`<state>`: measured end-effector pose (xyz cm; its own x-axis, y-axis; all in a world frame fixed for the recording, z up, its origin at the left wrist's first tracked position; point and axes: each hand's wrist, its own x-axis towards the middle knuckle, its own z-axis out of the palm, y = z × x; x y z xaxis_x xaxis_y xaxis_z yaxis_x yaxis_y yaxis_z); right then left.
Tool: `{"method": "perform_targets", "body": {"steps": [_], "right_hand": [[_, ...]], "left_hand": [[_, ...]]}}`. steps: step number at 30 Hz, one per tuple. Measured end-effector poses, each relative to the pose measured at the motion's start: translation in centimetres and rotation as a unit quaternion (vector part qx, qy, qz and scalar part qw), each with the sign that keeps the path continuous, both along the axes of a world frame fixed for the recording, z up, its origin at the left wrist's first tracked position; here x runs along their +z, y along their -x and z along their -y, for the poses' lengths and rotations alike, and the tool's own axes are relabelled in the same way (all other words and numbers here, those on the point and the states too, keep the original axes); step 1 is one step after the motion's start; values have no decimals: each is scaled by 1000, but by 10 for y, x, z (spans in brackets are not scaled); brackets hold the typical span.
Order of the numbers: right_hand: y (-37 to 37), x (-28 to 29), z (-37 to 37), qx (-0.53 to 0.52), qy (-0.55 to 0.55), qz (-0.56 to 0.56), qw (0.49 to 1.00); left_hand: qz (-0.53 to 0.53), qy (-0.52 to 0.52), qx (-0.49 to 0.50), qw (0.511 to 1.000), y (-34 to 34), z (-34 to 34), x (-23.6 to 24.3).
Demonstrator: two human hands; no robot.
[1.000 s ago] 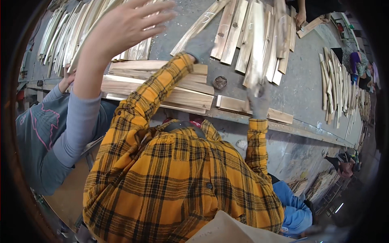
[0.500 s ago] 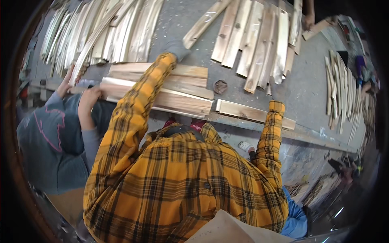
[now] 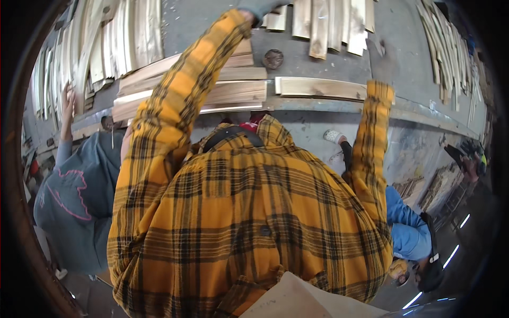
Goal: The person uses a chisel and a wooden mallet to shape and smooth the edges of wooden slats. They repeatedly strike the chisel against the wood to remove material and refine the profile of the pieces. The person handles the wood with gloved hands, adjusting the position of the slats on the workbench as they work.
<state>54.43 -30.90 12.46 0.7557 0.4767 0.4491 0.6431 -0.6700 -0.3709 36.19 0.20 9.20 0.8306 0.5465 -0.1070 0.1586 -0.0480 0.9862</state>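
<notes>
My left hand (image 3: 258, 11), in a grey glove, reaches to the far edge of the view, close to the end of a short wooden slat (image 3: 276, 21). Its fingers are cut off or hidden, so its grip does not show. My right hand (image 3: 383, 61) is blurred over the grey table, with fingers stretched out and nothing visible in them. It is just right of a row of wooden slats (image 3: 319, 32). Nearer to me, a single board (image 3: 318, 88) lies along the table edge, left of my right wrist. Beneath my left forearm are several stacked boards (image 3: 236, 91).
A round brown object (image 3: 273, 59) rests on the table (image 3: 212, 32). Many slats (image 3: 124, 42) lie at the far left, and another pile (image 3: 448, 58) is at the right. A co-worker in a dark top (image 3: 79, 196) stands close on my left.
Both my hands have moved farther out as the view shifted, with the table now higher in the picture. The co-worker's raised hand no longer holds the long slat.
</notes>
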Motion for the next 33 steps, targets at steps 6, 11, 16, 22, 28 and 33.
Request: {"method": "perform_targets", "body": {"steps": [6, 11, 16, 22, 28, 33], "right_hand": [[157, -7, -28, 358, -19, -93, 929], [224, -12, -53, 391, 185, -187, 882], [218, -46, -53, 397, 248, -146, 871], [200, -30, -51, 410, 206, -154, 875], [191, 18, -28, 387, 133, -224, 885], [168, 5, 7, 352, 81, -411, 837]], "left_hand": [[112, -139, 151, 972, 96, -5, 96], [88, -42, 229, 969, 201, 33, 107], [-116, 96, 62, 987, 253, 111, 64], [-190, 307, 42, 932, 278, 144, 23], [-5, 425, 151, 892, 254, 142, 21], [120, 280, 136, 943, 195, 150, 25]]}}
